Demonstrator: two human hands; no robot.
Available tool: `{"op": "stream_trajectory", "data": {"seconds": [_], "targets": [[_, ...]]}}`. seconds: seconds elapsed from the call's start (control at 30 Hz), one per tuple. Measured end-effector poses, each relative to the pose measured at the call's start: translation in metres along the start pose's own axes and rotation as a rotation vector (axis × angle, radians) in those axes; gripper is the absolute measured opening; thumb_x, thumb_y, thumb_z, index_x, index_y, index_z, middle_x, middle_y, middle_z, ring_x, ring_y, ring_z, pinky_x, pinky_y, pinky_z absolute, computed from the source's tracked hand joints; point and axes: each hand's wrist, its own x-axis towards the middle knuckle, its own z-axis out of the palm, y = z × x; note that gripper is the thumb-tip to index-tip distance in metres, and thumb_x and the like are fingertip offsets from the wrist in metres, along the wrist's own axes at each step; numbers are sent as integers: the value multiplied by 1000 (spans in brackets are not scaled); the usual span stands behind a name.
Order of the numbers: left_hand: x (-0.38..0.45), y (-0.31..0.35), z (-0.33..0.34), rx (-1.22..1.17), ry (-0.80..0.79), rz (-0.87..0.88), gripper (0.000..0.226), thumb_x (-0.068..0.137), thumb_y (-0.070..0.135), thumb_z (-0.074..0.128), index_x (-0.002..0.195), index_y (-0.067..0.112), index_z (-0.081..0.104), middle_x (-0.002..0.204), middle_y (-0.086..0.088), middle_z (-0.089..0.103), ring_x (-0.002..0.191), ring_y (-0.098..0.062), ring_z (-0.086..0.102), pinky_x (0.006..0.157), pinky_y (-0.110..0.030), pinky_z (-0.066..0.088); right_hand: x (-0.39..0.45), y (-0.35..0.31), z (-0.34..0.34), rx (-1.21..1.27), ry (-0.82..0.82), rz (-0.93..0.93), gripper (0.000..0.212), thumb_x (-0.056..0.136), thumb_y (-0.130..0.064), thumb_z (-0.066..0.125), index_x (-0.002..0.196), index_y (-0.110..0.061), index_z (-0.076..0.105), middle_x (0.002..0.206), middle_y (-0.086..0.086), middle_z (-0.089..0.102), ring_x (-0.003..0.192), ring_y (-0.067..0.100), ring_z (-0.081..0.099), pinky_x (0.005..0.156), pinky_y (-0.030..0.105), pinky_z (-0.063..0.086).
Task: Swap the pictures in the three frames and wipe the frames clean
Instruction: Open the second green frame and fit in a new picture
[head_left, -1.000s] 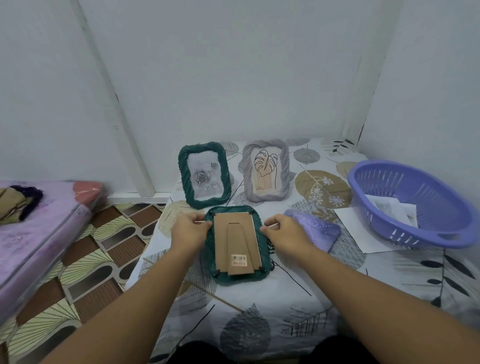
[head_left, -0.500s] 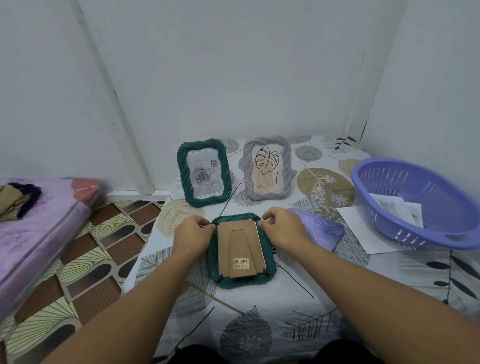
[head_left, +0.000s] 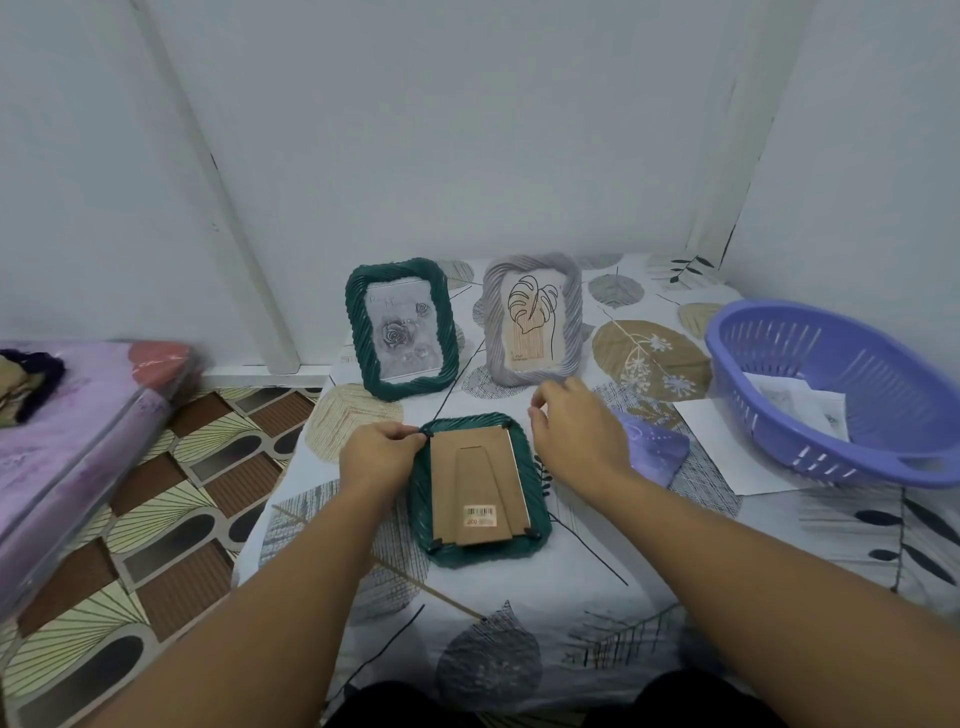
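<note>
A green frame lies face down on the table, its brown cardboard back with a barcode sticker showing. My left hand pinches its top left corner. My right hand hovers just off the top right corner, fingers curled and apart, holding nothing. Behind stand two upright frames: a green frame with a grey rose picture and a grey frame with a leaf drawing. A purple cloth lies right of my right hand.
A purple plastic basket with papers inside sits at the right on a white sheet. The table has a leaf-patterned cover and stands against white walls. A pink mattress lies at the left over patterned floor.
My right hand has lifted off the face-down frame's top right corner and moved up and right. My left hand stays at the top left corner.
</note>
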Motion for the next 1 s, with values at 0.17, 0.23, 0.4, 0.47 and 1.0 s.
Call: {"op": "stream_trajectory", "data": {"seconds": [0.17,0.23,0.4,0.47,1.0], "targets": [[1,4,2,-14,-19,-36,7,92,23,75,96,21,81,96,2,74,91,-20,67,84,-44,61,-3,27,-12,-211,-113,174,38,97,-32,54,126,-10,42,129,16,46,117,34,47,82,41,44],[2,5,2,-9,-29,-48,6,92,22,75,90,19,81,90,-2,75,83,-22,67,81,-43,62,-5,37,-12,-192,-199,253,49,98,-39,53,135,-9,40,138,17,43,127,34,44,90,42,45],[6,6,3,-32,-40,-62,9,88,17,80,79,16,80,82,-11,77,69,-28,67,80,-48,63,-4,44,-8,-134,-224,209,36,98,-24,55,131,-13,49,134,12,48,126,31,47,80,38,40],[6,6,2,-22,-40,-56,8,89,18,79,81,17,80,84,-11,77,68,-26,66,77,-43,61,-3,46,-5,-101,-170,145,24,97,-23,55,120,-17,54,124,7,51,118,28,50,82,38,39],[1,11,2,-8,-35,-68,12,85,26,83,77,17,80,82,-8,76,74,-28,70,73,-39,60,16,-1,21,230,-105,-2,17,98,-35,55,107,-21,60,106,1,65,98,23,59,80,40,51]]}}
